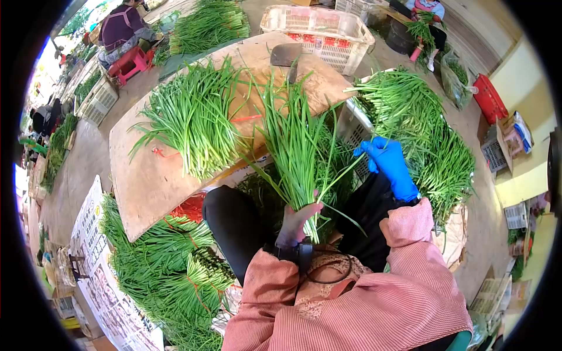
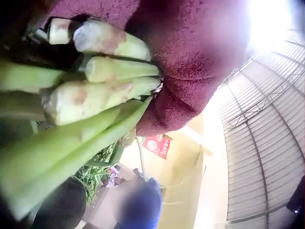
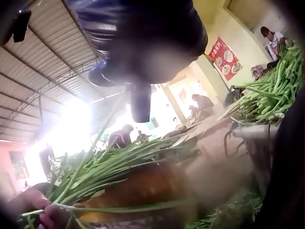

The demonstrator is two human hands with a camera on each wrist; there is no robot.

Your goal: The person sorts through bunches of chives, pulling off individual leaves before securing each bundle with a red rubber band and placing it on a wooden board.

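Observation:
My left hand (image 1: pixel 297 225) grips a bunch of chives (image 1: pixel 293 149) near the pale stem ends, above the lap. The leaves fan upward to the board's edge. In the left wrist view, cut stem ends (image 2: pixel 105 39) show up close beside a maroon textured surface. My right hand (image 1: pixel 387 165), in a blue glove, is raised to the right of the bunch, pinching a single chive stalk (image 1: pixel 342 174) that slants down toward the left hand. The right wrist view shows this stalk (image 3: pixel 97 136) running up to the gloved fingers (image 3: pixel 141 102).
A loose pile of chives (image 1: pixel 196 120) lies on the wooden board (image 1: pixel 140 190), with a broad-bladed knife (image 1: pixel 286 55) at its far edge. A heaped crate of chives (image 1: pixel 418 128) stands right. Tied bundles (image 1: pixel 170 275) lie lower left. A white crate (image 1: pixel 319 32) stands beyond the board.

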